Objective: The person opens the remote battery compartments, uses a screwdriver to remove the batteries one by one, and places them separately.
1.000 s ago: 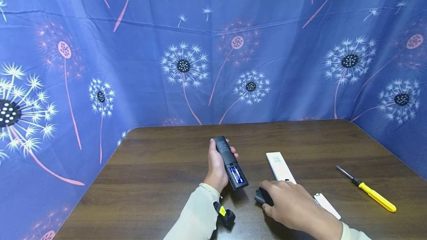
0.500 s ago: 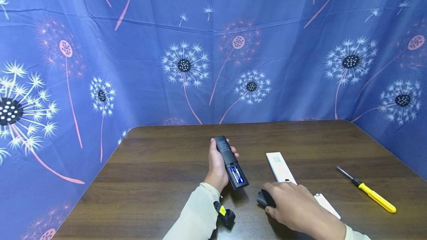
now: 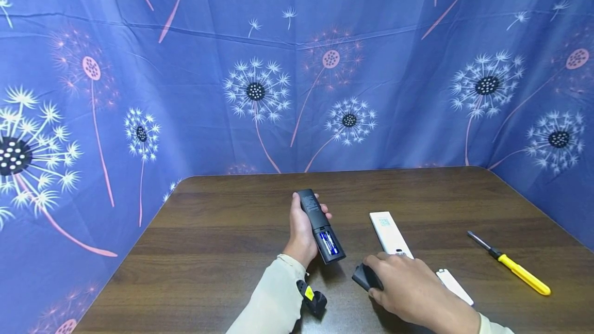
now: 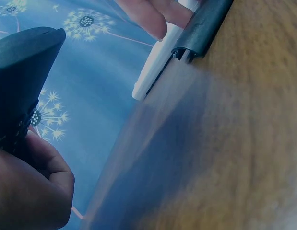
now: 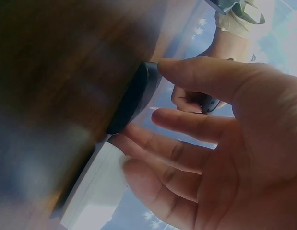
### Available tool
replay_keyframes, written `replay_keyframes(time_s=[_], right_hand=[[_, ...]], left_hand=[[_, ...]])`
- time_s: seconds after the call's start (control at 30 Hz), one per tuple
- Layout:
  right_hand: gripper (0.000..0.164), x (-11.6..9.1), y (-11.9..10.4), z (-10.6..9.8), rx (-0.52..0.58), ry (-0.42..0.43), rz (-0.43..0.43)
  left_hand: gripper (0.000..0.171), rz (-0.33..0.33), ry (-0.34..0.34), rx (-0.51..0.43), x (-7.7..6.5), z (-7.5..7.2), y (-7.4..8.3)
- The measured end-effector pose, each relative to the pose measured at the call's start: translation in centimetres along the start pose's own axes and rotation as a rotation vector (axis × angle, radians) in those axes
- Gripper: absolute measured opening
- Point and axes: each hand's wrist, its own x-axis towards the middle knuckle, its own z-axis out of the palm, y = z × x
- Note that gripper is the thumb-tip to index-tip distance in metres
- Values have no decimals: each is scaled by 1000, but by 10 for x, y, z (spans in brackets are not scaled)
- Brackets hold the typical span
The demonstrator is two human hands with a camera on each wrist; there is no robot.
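Currently, the left hand [image 3: 303, 231] grasps a black remote [image 3: 313, 210] near the middle of the bench [image 3: 209, 241], thumb along its left edge and fingertips showing past its right edge. The remote is held above the bench, back face toward the head camera, far end leaning left and near end to the right. Its battery bay, at the near end, is uncovered; blue batteries [image 3: 329, 244] lie inside, lengthwise.

The right hand [image 3: 408, 285] grasps a black cover [image 3: 363, 277] between thumb and fingers, to the right of the remote's near end and slightly nearer. Cover and remote are apart. In the right wrist view the thumb meets one end of the cover; whether the cover touches the bench cannot be told.

A white remote [image 3: 389, 231] lies just beyond the right hand, slanting from far left to near right; the hand hides its near part. A white cover [image 3: 455, 286] lies just right of the same hand. Farther right, well apart from both hands, rests a screwdriver [image 3: 506, 261], yellow handle toward the near right, shaft toward the far left.

A black device [image 3: 313, 300] with a yellow label sits at the left wrist. Behind the far edge hangs a blue curtain [image 3: 195, 86] printed with dandelions.
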Motion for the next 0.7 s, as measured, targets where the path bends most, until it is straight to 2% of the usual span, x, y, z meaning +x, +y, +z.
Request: replay_keyframes(time_s=[0.13, 0.27, 0.7], right_hand=[[40, 0, 1, -3, 24, -8, -2], [33, 1, 2, -7, 28, 31, 1], [27, -3, 7, -10, 73, 116, 73]], left_hand=[[60, -8, 6, 8, 0, 0, 0], [61, -7, 9, 9, 0, -1, 0], [59, 2, 9, -4, 1, 1, 0]])
